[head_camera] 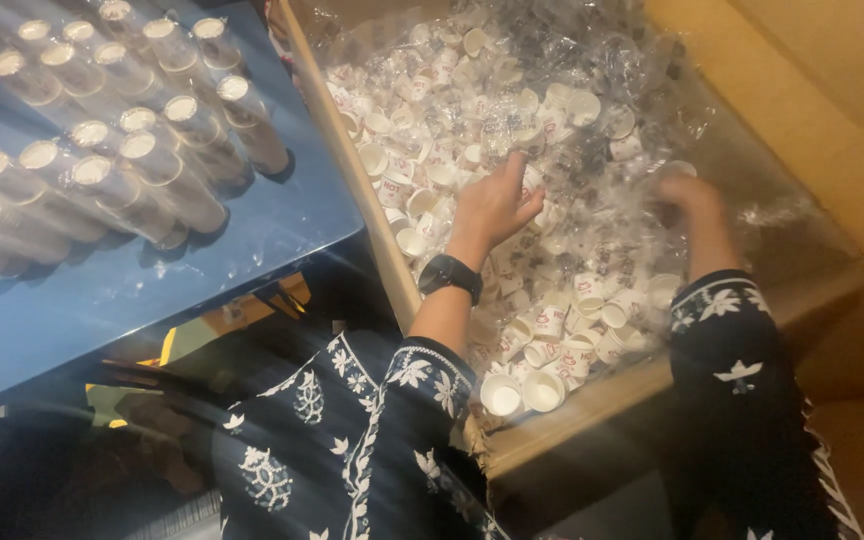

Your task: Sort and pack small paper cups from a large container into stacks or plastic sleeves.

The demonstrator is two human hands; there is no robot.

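Blurred right hand [687, 195], left hand [497, 205] among small paper cups [552, 320]; grip unclear.

**Clearance: box open on top, worktop crowded**

Cardboard box [592, 400] is standing open on top, so overhead entry is staying free. Loose small cups [542, 325] and crinkled clear plastic [592, 60] are filling the floor of it wall to wall. Box wall [352, 170] is blocking sideways passage toward the blue worktop [102, 290], where tall cup stacks [152, 150] are crowding the far part; near edge is sitting bare.

Packing workshop: carton of paper cups [542, 330], stacked sleeves [152, 160]
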